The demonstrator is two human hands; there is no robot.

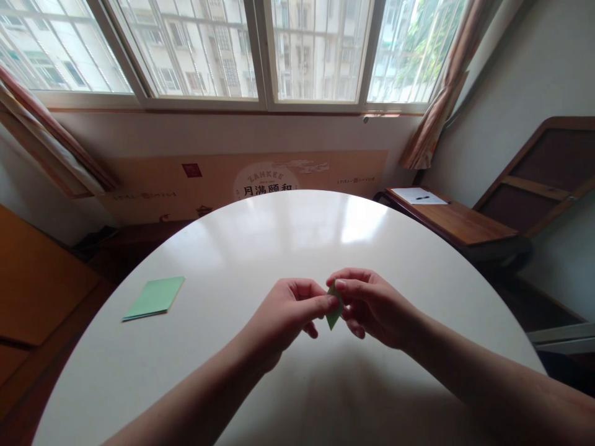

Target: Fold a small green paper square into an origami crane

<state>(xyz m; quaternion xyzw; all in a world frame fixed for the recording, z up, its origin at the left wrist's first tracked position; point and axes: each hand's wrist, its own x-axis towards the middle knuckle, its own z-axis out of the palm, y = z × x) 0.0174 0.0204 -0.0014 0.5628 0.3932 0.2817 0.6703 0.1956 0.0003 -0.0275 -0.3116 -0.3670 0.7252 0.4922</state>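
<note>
A small folded piece of green paper (333, 314) is pinched between both my hands just above the round white table (279, 248). My left hand (290, 313) grips its left side with thumb and fingers closed. My right hand (369, 303) pinches its top and right side, fingers curled. Only a pointed lower corner of the paper shows; the rest is hidden by my fingers.
A stack of green paper sheets (155, 297) lies on the table at the left. A wooden side table (458, 223) with a white sheet (418, 196) and a pen stands at the right. Windows and curtains fill the back wall.
</note>
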